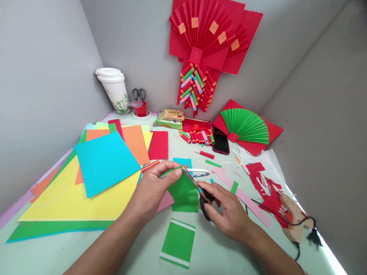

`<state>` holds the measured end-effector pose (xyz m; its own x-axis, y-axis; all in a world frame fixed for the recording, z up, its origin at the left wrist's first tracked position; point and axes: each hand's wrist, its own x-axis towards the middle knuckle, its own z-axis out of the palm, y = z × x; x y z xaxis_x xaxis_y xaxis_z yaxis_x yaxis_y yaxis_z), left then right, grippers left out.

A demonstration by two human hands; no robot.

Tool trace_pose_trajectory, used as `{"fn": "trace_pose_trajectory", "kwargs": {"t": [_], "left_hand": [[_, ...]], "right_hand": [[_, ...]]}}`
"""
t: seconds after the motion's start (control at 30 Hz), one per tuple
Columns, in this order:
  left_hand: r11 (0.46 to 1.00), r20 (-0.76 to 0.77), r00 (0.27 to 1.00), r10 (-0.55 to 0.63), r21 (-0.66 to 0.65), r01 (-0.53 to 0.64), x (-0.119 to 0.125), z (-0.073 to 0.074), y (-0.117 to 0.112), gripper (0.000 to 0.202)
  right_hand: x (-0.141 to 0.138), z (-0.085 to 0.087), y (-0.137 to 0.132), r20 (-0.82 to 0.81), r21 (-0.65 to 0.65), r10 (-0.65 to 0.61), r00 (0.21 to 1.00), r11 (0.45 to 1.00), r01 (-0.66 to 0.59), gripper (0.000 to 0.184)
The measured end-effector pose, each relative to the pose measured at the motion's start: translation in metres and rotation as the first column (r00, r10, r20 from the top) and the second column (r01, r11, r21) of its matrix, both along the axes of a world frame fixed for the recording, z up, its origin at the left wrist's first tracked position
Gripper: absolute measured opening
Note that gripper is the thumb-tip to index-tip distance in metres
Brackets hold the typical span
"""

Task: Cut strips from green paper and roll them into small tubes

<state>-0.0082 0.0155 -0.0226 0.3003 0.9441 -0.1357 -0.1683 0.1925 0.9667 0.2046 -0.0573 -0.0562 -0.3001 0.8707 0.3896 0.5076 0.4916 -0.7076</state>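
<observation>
My left hand (153, 187) pinches the upper edge of a green sheet of paper (183, 194) between thumb and fingers. Black-handled scissors (201, 192) are in my right hand (227, 206), their blades slanting up and left to the paper's top edge near my left thumb. Whether the blades are apart is hard to make out. Below the hands lies a green paper rectangle (178, 243) with white strips along two opposite edges. Just behind the blades are a small blue paper piece (182, 162) and a white curved object (201, 172).
Coloured paper sheets, a blue one (107, 163) on top, spread at left. Behind stand a white cup (114, 92) and a red holder with scissors (141, 109). A phone (220, 140), a green fan (246, 124), paper scraps and a glue gun (293, 218) lie right. Red decorations (209, 31) hang behind.
</observation>
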Motion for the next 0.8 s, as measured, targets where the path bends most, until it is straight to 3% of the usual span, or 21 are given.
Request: {"fn": "trace_pose_trajectory", "kwargs": {"t": [0.37,0.8], "left_hand": [[0.988,0.119,0.992,-0.036,-0.146,0.054,0.0046,0.0032,-0.0042,0.025],[0.974,0.152,0.988,-0.016,-0.22,0.05,0.005,0.0082,-0.0048,0.027]], "right_hand": [[-0.0009,-0.0004,0.001,0.021,0.074,-0.026,0.999,0.997,0.024,0.054],[0.0001,-0.0011,0.0005,0.07,0.089,-0.049,0.996,0.995,0.043,0.051]]}}
